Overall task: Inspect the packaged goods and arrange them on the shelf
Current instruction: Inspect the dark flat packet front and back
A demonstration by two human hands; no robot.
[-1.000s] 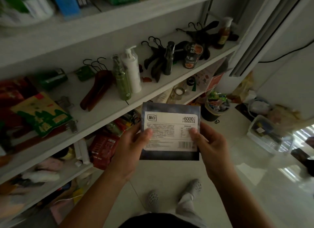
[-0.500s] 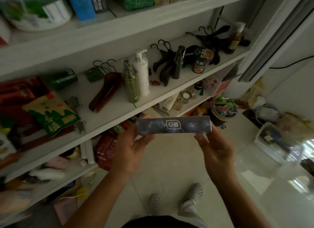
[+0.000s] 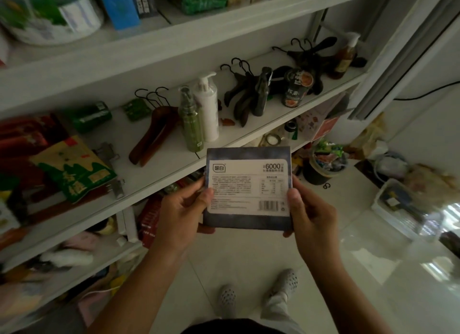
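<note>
A flat dark blue box (image 3: 249,186) with a white printed label and barcode faces me, held up in front of the white shelf (image 3: 159,181). My left hand (image 3: 181,211) grips its left edge, thumb on the label. My right hand (image 3: 308,214) grips its right edge, thumb beside the barcode. The box hangs in the air just in front of the middle shelf board's front edge, below a green bottle (image 3: 191,124) and a white pump bottle (image 3: 207,107).
The middle shelf carries wooden hangers (image 3: 154,134), dark hangers (image 3: 241,94), a black cup (image 3: 297,87), a brown bottle (image 3: 343,57) and a green-yellow snack bag (image 3: 74,169). On the floor sit a bucket of wrappers (image 3: 326,162) and a plastic bin (image 3: 403,204).
One second ago the label faced me; half a second ago the box was tipped edge-on, showing its narrow side. Now it is turned back with the label facing me, held slightly lower.
</note>
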